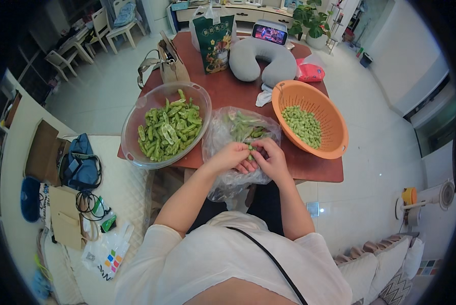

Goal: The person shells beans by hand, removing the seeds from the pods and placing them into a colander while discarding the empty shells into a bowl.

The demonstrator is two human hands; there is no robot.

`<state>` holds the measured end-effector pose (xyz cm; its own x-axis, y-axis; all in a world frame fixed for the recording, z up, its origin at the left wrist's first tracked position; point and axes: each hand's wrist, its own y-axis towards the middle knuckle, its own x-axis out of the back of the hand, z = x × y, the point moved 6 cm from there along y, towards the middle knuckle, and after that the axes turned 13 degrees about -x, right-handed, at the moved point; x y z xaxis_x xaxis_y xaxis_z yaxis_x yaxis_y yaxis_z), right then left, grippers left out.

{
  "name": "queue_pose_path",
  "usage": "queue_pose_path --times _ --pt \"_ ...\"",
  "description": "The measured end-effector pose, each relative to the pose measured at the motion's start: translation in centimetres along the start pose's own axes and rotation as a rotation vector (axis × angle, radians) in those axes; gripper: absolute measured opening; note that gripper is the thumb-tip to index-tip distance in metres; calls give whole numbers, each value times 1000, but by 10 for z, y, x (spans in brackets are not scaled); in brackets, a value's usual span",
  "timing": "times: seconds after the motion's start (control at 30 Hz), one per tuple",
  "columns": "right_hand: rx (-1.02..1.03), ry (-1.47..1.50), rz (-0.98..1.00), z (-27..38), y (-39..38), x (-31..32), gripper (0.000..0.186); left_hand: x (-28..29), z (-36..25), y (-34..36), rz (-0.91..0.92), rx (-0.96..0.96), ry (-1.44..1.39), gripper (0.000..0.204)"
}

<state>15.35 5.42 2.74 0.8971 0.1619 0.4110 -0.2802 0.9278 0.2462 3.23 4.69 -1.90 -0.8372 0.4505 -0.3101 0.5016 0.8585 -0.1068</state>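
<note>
My left hand [233, 155] and my right hand [268, 156] meet at the table's near middle, fingers closed on a small green pod [250, 149]. Beneath them lies a crumpled clear plastic bag [214, 133] with more green pods [242, 123] inside. Left of it, a large clear plastic bowl [130, 133] holds a heap of green pods [166, 129], some looking split open. To the right, an orange colander [331, 118] holds pale green shelled beans [301, 125].
On the red-brown table [325, 172] are a beige handbag [172, 68], a green carrier bag [215, 46], a grey neck pillow [246, 66], a propped phone [269, 34] and a red pack [309, 73]. A cluttered cushioned seat [131, 193] is at left, a fan [439, 195] at right.
</note>
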Motion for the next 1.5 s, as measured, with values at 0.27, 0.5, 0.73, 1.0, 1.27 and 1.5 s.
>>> queue_pose_path --times 0.27,0.5,0.73,1.0,1.27,1.5 --pt "-24 -17 8 2 0 0 20 -1 -1 -2 -20 -4 37 21" --pt "78 539 -133 15 -13 37 13 -2 -1 2 -59 18 75 22" --pt "959 1189 1040 190 -92 96 63 -6 -2 1 -51 45 63 23" --pt "894 1329 1592 240 -130 58 63 0 -1 -2 -90 40 58 22" --pt "852 1343 1579 254 -142 55 69 1 -1 -2 -100 25 61 21" --pt "741 1276 1632 260 -164 46 74 -1 -1 0 -127 11 90 21"
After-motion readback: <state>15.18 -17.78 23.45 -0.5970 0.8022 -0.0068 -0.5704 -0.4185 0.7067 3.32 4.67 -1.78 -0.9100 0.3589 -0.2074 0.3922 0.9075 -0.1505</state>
